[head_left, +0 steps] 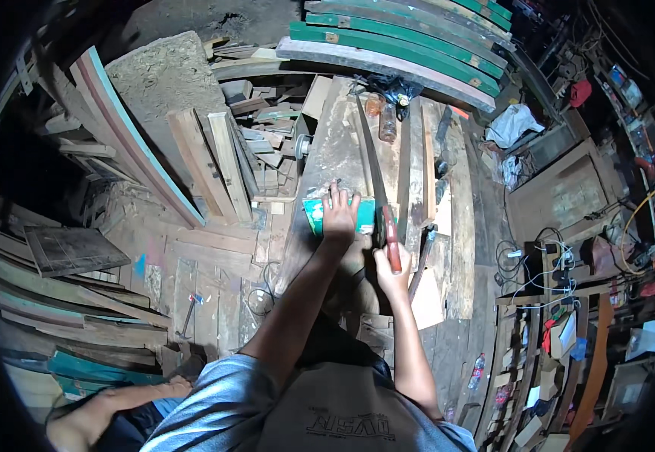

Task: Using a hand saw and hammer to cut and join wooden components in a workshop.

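Observation:
On the wooden bench, my left hand (339, 215) lies on a green board (369, 209) with its fingers spread. My right hand (390, 265) is closed around the reddish-brown handle of a hand saw (373, 157), whose long blade points away from me across the right part of the board. Plastic jars (387, 126) and a black plastic bundle (395, 88) lie at the bench's far end. A hammer-like tool (425, 256) lies just right of my right hand.
Planks stand at the left (198, 158) beside wood offcuts; painted boards (395, 49) are stacked beyond the bench (324, 113). Cables (546, 267) and cluttered shelves fill the right. Another person's arm (109, 407) is at the lower left. A loose hammer (188, 320) lies on the floor.

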The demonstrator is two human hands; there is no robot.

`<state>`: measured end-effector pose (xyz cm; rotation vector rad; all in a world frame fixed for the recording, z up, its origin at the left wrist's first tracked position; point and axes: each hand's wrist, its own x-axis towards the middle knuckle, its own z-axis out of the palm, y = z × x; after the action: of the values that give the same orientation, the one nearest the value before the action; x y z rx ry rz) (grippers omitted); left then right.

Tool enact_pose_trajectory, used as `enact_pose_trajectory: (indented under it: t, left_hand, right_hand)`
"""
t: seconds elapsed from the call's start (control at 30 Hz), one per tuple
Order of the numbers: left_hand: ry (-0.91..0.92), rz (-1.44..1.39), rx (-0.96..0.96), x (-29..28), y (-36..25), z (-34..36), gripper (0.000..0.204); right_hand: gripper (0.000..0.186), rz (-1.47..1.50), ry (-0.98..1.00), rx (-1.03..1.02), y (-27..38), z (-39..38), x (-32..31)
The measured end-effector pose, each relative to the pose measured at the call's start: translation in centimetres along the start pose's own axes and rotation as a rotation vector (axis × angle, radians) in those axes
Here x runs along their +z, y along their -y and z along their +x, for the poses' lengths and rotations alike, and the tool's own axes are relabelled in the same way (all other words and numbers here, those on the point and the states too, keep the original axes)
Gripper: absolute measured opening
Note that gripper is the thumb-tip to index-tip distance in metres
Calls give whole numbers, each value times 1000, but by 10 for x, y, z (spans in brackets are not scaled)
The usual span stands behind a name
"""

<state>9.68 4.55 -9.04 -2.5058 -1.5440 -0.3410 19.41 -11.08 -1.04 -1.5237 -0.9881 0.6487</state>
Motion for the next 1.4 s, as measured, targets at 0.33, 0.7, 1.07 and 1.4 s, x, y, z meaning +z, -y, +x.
enact_pose_trajectory:
  t: [0.33,0.7,1.07,1.4]
  left_hand:
    - [-154,-21,4,-11,0,-2,30]
    - [-128,-90,34,-9,5,-5,35]
    - [-159,-80,38,-17,-2,0,34]
    - [-136,-86,55,-2,1,-1,34]
  right_hand:
    - [16,-136,30,161,2,-139,-59]
    - [24,-140,-32,39,6,-48,-14]
    - [25,-137,-40,103,5,-54,-32]
    - [3,77,77,54,0,-117,-50]
